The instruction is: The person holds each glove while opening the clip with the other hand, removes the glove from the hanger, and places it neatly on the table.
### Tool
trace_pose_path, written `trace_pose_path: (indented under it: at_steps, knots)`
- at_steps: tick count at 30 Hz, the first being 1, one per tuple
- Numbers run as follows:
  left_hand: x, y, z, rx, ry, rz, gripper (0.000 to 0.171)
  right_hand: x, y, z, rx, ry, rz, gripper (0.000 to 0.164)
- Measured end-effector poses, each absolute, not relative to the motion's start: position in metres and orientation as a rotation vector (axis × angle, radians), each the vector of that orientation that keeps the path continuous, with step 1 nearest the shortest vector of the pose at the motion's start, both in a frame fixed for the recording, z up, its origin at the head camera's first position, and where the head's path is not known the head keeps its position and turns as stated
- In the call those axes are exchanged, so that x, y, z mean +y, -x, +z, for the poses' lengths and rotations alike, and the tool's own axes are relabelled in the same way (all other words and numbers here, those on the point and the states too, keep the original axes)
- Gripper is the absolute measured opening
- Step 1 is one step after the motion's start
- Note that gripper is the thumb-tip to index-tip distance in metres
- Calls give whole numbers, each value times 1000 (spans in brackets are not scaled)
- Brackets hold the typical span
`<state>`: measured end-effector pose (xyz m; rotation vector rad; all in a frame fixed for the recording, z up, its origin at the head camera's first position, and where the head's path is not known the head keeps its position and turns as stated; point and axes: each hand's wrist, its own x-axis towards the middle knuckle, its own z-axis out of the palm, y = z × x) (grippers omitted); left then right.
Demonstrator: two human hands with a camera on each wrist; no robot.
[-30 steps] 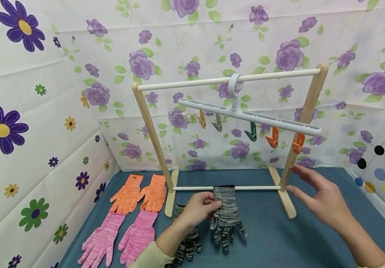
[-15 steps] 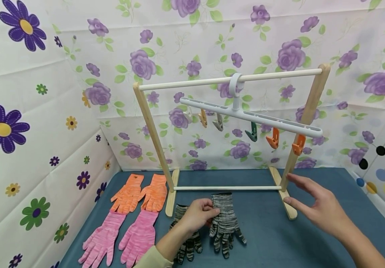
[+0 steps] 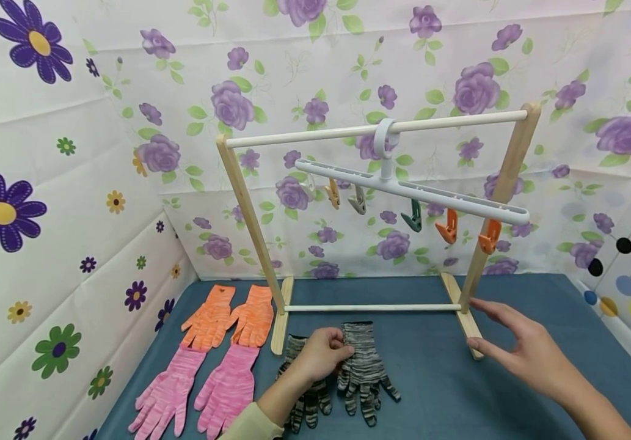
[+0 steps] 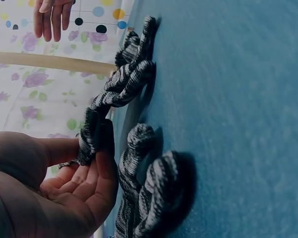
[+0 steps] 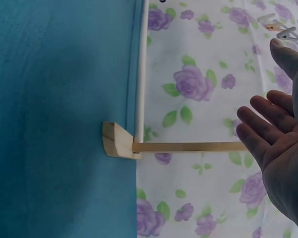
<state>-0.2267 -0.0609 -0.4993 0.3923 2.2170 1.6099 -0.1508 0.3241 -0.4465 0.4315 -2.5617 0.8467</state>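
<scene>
My left hand [image 3: 322,354] pinches the left side of a black-and-grey striped knit glove [image 3: 367,360] between thumb and fingers. In the left wrist view the glove's fingers [image 4: 134,74] reach down to the blue tabletop. A second striped glove [image 3: 311,406] lies partly hidden under my left forearm. My right hand [image 3: 529,354] hovers near the rack's right foot with fingers spread, holding nothing; the right wrist view also shows the palm [image 5: 283,153] bare.
A wooden rack [image 3: 249,226] carries a grey hanger [image 3: 414,192] with several clothespins, including a green one [image 3: 414,217] and an orange one [image 3: 490,237]. At left lie two orange gloves [image 3: 211,321] and two pink gloves [image 3: 169,391]. Flowered sheets [image 3: 315,61] surround the blue table [image 3: 430,391].
The held striped glove has come down and slightly left, away from the rack's lower bar, with my left hand. My right hand has lowered a little.
</scene>
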Motion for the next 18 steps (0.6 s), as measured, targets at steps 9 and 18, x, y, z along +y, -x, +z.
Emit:
trace_pose_path:
  at_steps: [9, 18]
  knots:
    - [-60, 229, -505, 2410, -451, 1389, 26, 330, 146, -455, -2581, -420, 812, 69]
    - [-56, 227, -504, 2537, -477, 1243, 27, 333, 143, -462, -2586, -407, 809, 70]
